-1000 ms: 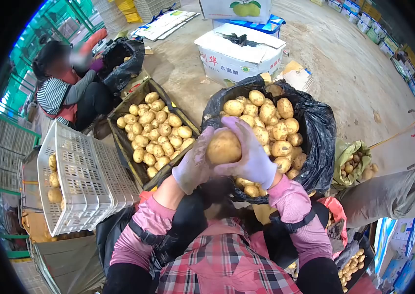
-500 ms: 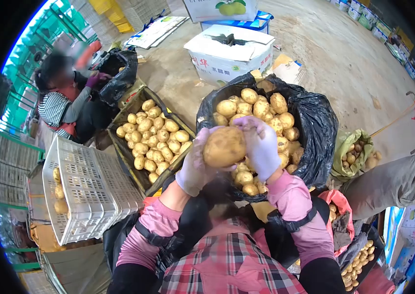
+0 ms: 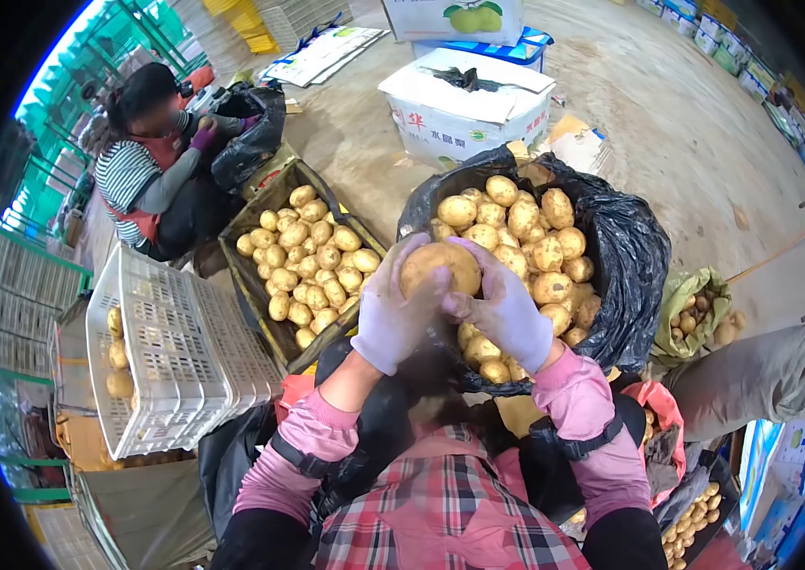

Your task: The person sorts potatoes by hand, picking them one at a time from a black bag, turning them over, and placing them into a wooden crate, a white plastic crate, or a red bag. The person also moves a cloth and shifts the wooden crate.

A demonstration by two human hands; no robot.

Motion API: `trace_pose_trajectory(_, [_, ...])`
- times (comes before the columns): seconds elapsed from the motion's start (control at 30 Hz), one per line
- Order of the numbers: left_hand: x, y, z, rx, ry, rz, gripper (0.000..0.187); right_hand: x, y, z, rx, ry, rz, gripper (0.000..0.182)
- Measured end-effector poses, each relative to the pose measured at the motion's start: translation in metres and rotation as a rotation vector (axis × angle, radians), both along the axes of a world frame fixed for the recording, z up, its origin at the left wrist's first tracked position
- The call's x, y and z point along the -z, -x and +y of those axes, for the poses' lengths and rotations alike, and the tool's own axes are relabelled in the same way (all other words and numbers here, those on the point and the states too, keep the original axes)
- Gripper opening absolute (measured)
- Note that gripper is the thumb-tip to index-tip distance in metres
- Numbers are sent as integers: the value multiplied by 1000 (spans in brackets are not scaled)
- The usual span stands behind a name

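One large potato [image 3: 442, 266] is held between my two gloved hands, in front of my chest. My left hand [image 3: 395, 309] wraps its left side, and my right hand [image 3: 509, 309] grips it from the right. Both gloves are pale purple and stained with soil. Just beyond my hands, many potatoes [image 3: 551, 255] fill a container lined with a black plastic bag [image 3: 632, 256]. To the left stands a wooden crate [image 3: 233, 249] with smaller potatoes [image 3: 307, 258] heaped in it.
A white plastic basket [image 3: 170, 351] with potatoes stands at the left. Beyond it sits a co-worker [image 3: 151, 176] beside another black bag. White cartons [image 3: 464, 109] are ahead; a green sack [image 3: 687, 318] and a red bag [image 3: 665, 427] lie to the right.
The potato has been turned in my hands, and my fingers have shifted around it. My view has swung slightly left, so the surroundings appear further right. The co-worker's hands have risen.
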State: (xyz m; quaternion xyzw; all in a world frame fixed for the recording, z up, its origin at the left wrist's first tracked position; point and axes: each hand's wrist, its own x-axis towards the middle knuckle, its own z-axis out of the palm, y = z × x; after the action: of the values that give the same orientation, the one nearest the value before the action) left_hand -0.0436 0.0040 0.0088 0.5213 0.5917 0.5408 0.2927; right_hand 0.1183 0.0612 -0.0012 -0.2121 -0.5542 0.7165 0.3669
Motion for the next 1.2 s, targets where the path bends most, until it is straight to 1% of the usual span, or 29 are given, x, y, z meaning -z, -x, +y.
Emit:
trace_pose_trajectory(0.03, [-4,-2,-2,5,47,-76,41,-4,0,-2,-5,33,25,83])
trace_pose_trajectory(0.07, [-1,-1,1,-52,11,79,31,-7,0,-5,-2,67,25,83])
trace_pose_trajectory(0.17, [8,21,7,66,91,19,29,-16,-1,-9,-12,166,31,84])
trace_pose_trajectory(0.2, [-4,22,5,80,90,89,30,-20,-3,-8,-30,195,35,84])
trace_pose_trajectory(0.3, [10,23,7,-2,87,-316,33,-18,-7,-4,-57,201,57,85])
trace_pose_trajectory(0.33, [20,25,9,16,130,-460,36,-16,-7,-4,-62,192,65,86])
trace_pose_trajectory(0.4, [38,31,12,50,217,-750,43,-18,-5,-4,-10,24,125,81])
trace_pose_trajectory(0.43, [21,30,8,152,315,-823,48,-18,-4,-4,16,-60,155,78])
trace_pose_trajectory(0.5, [-15,27,-3,366,512,-962,57,-16,-6,-3,24,-116,97,68])
trace_pose_trajectory(0.6, [-23,16,-3,309,520,-949,66,-6,-9,0,39,-187,74,55])
trace_pose_trajectory(0.63, [-22,16,-3,304,519,-955,66,-4,-9,2,42,-208,77,51])
trace_pose_trajectory(0.73, [-22,18,-6,287,525,-971,66,-15,-17,4,80,-178,-15,48])
trace_pose_trajectory(0.8, [-25,18,-7,277,543,-981,65,-16,-18,6,71,-41,-24,49])
trace_pose_trajectory(0.87, [-16,21,-6,349,497,-1037,66,-13,-17,6,64,70,74,51])
trace_pose_trajectory(0.9, [-16,21,-5,385,469,-1065,66,-8,-12,7,56,109,177,54])
trace_pose_trajectory(0.93, [-17,16,-4,365,394,-1046,62,-5,-9,7,44,150,278,57])
trace_pose_trajectory(1.0, [-20,4,-5,316,248,-1005,56,-4,-6,4,145,-144,20,65])
trace_pose_trajectory(1.03, [-9,9,-4,320,213,-759,54,-3,-5,1,196,-291,-108,69])
trace_pose_trajectory(1.07, [13,16,0,322,178,-511,53,-3,-3,-1,200,-280,-87,72])
trace_pose_trajectory(1.13, [-4,-1,-1,67,56,-96,52,-2,0,-5,209,-264,-44,78])
trace_pose_trajectory(1.2, [-10,-2,-2,19,43,-20,48,2,0,-7,203,-285,-89,81])
